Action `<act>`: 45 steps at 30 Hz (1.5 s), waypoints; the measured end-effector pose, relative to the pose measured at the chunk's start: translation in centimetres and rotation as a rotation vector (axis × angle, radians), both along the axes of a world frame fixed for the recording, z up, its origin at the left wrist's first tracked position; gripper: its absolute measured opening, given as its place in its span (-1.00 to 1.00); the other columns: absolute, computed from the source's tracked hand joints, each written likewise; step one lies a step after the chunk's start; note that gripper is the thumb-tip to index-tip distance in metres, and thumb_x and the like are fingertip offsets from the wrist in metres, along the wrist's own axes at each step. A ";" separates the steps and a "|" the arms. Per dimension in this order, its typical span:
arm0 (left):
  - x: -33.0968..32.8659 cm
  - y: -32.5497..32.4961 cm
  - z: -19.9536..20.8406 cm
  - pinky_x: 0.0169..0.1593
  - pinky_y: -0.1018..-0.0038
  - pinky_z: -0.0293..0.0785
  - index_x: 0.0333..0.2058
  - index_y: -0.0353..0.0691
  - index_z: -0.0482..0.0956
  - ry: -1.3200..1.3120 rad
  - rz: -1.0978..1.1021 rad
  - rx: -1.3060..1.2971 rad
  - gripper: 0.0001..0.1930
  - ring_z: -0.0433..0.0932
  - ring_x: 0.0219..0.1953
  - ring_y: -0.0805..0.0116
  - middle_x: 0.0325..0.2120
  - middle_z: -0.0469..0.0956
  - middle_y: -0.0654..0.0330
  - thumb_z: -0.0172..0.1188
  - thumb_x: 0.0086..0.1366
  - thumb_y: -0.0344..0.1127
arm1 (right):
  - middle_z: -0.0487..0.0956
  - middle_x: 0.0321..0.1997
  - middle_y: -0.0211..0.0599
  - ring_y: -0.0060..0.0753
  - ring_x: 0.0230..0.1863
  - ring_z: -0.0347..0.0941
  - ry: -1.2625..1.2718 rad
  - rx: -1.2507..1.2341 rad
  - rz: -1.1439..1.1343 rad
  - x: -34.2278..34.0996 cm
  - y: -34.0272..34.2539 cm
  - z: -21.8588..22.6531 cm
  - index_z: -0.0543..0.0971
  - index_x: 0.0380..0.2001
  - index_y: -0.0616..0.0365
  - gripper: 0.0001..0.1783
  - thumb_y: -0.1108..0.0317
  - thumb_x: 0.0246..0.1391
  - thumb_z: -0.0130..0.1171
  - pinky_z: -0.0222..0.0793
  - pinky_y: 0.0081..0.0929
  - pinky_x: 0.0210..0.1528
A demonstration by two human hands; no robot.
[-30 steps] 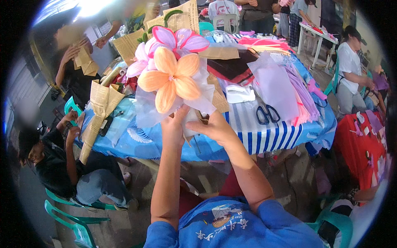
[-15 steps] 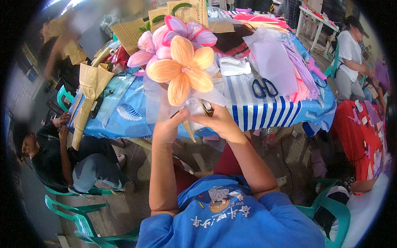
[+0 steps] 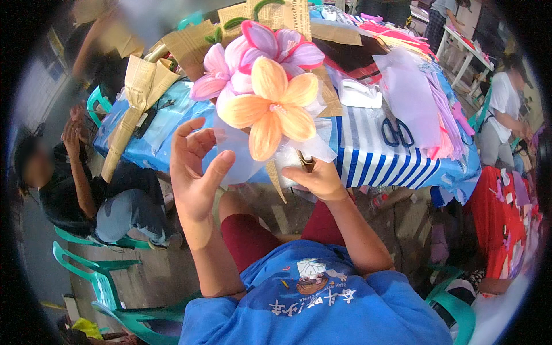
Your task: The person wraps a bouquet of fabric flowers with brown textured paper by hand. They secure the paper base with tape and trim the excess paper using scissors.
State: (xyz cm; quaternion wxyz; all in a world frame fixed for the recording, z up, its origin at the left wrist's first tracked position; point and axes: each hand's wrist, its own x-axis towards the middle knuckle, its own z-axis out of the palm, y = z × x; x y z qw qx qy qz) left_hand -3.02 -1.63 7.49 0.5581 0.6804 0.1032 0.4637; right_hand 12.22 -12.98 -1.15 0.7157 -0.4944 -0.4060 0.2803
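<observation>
A bouquet of large handmade flowers, one orange in front and pink and purple ones behind, stands over the table's near edge. My right hand is closed round its wrapped lower end, where the stems are mostly hidden. White translucent wrapping sheet spreads below the petals. To the left of the bouquet my left hand is raised, fingers apart and thumb out, holding nothing. Its fingertips are close to the wrapping.
A blue patterned tablecloth covers the table. Scissors, a white case-like object and lilac sheets lie to the right. A newsprint paper cone lies left. A seated person is at the left; green chairs stand nearby.
My left hand has let go of the bouquet's base and moved left, its fingers spreading. My right hand keeps hold. The bouquet appears slightly further right and lower in view.
</observation>
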 end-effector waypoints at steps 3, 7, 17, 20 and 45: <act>-0.8 0.1 0.3 -0.09 0.53 0.28 -0.05 -0.31 0.29 0.083 0.030 0.077 -0.46 0.41 -0.26 0.45 -0.33 0.46 0.18 0.23 -0.07 -0.53 | 0.43 -0.46 -0.56 -0.79 -0.58 0.29 -0.015 -0.017 0.007 0.2 0.2 -0.5 0.42 -0.23 0.19 -0.62 0.48 -0.19 0.28 0.21 -0.80 -0.59; -1.6 0.9 0.8 -0.15 0.57 0.32 -0.13 -0.30 0.41 0.288 0.044 0.259 -0.57 0.40 -0.30 0.51 -0.37 0.48 0.24 0.19 -0.07 -0.58 | 0.42 -0.16 -0.37 -0.58 -0.18 0.29 -0.017 0.010 0.048 0.3 0.4 -1.4 0.34 -0.06 0.29 -0.43 0.51 -0.23 0.27 0.18 -0.59 -0.13; -0.3 1.5 1.2 -0.26 0.61 0.35 -0.39 -0.33 0.54 0.423 0.134 0.408 -0.84 0.44 -0.41 0.54 -0.52 0.51 0.26 0.15 -0.03 -0.60 | 0.41 -0.05 -0.32 -0.51 -0.04 0.30 -0.029 0.071 0.061 1.1 0.0 -1.7 0.32 -0.02 0.31 -0.40 0.53 -0.23 0.25 0.18 -0.52 0.03; 0.3 1.7 1.3 -0.29 0.63 0.35 -0.44 -0.36 0.53 0.400 0.173 0.424 -0.90 0.45 -0.43 0.56 -0.54 0.51 0.27 0.14 0.00 -0.59 | 0.43 -0.09 -0.33 -0.52 -0.06 0.31 -0.131 0.165 0.047 1.0 -0.1 -1.5 0.34 -0.04 0.30 -0.43 0.50 -0.21 0.25 0.19 -0.51 0.02; -0.3 2.8 -7.8 -0.05 0.39 0.28 0.07 -0.34 0.18 0.008 0.046 -0.334 -0.44 0.38 -0.08 0.29 -0.07 0.36 0.02 0.11 0.13 -0.22 | 0.45 -0.11 -0.28 -0.49 -0.08 0.32 -0.080 0.270 -0.085 -0.2 0.9 0.1 0.35 -0.05 0.27 -0.44 0.45 -0.20 0.25 0.20 -0.50 0.00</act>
